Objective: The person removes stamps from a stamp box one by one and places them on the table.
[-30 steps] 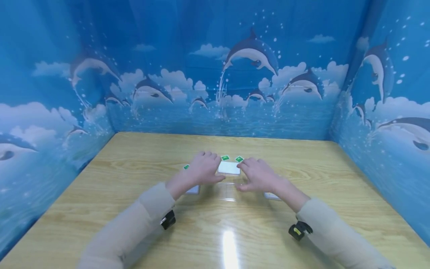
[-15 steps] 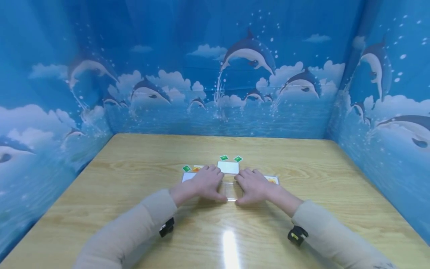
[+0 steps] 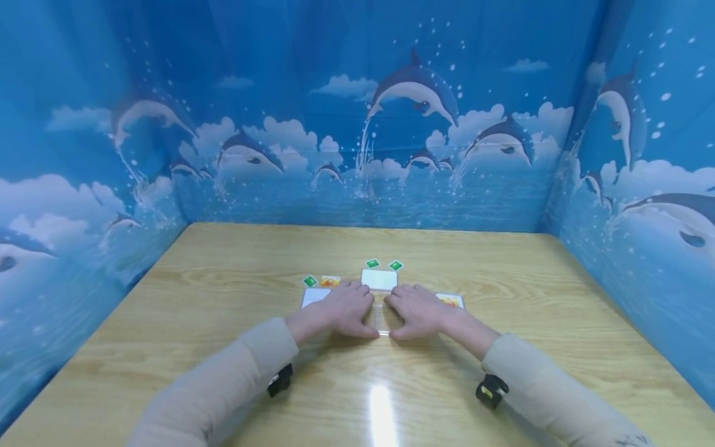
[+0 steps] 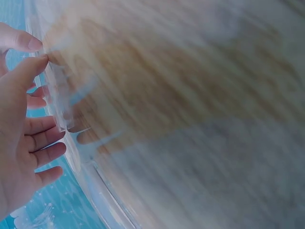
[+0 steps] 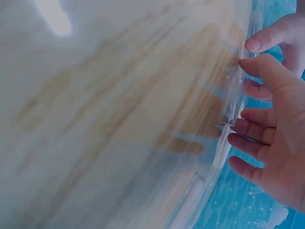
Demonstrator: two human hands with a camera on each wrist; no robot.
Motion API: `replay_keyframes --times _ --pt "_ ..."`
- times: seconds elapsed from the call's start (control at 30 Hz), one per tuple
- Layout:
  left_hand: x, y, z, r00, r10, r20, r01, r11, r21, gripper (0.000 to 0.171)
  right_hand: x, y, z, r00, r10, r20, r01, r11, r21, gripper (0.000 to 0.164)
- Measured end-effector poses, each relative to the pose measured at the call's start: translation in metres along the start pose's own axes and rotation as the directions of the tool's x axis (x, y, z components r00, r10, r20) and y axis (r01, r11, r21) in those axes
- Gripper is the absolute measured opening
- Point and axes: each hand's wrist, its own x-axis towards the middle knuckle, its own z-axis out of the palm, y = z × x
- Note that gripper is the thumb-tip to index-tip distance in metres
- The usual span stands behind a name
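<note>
A flat clear plastic case [image 3: 382,315] lies on the table between my two hands. My left hand [image 3: 347,311] grips its left side, thumb at the near edge and fingers toward the far edge. On the opposite side my right hand [image 3: 418,313] holds it the same way, the two thumbs close together. In the left wrist view the clear case [image 4: 57,102] spans the gap between thumb and fingers. Just beyond the hands sits a white rectangular block [image 3: 379,280]. The hands cover much of the case.
Past my left hand lie a white-edged flat piece [image 3: 314,296], a small green card [image 3: 310,281] and an orange picture card [image 3: 330,281]. Another picture piece [image 3: 451,300] shows behind my right hand. Two green cards [image 3: 372,263] [image 3: 396,265] lie behind the block. Dolphin-print curtains [image 3: 279,186] surround the wooden table [image 3: 234,261].
Both hands have come down and toward me from beside the white block, closing in on the clear case's sides. Over the last half second they have barely shifted.
</note>
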Motion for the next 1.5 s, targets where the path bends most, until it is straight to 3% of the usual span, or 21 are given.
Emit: replay_keyframes --times 0.2,0.43,0.6,0.87,0.97,1.17,1.5 --pt "0.003 -0.001 -0.006 0.998 -0.019 -0.053 0.019 1.000 0.015 0.067 0.002 0.000 -0.005 0.999 0.047 -0.005 -0.047 0.999 -0.020 0.070" --pt "0.007 -0.008 -0.009 0.985 -0.002 -0.173 0.030 0.987 0.160 0.063 0.009 0.005 -0.006 0.988 0.097 -0.122 -0.103 0.994 -0.041 0.068" --pt "0.010 -0.014 -0.009 0.977 -0.015 -0.215 0.056 0.981 0.186 0.067 0.014 0.010 -0.008 0.977 0.088 -0.195 -0.102 0.993 -0.065 0.067" --pt "0.018 -0.021 -0.009 0.975 -0.070 -0.210 0.097 0.988 0.123 0.073 0.020 0.011 -0.010 0.965 0.110 -0.240 -0.129 0.990 -0.064 0.063" --pt "0.020 -0.023 -0.010 0.972 -0.078 -0.221 0.112 0.983 0.143 0.071 0.024 0.013 -0.010 0.958 0.136 -0.251 -0.158 0.985 -0.068 0.063" --pt "0.027 -0.027 -0.011 0.971 -0.096 -0.220 0.131 0.979 0.154 0.071 0.032 0.020 -0.010 0.953 0.172 -0.248 -0.188 0.981 -0.042 0.062" --pt "0.038 -0.037 -0.011 0.978 -0.127 -0.165 0.151 0.979 0.140 0.072 0.044 0.030 -0.012 0.959 0.195 -0.206 -0.199 0.980 0.000 0.063"
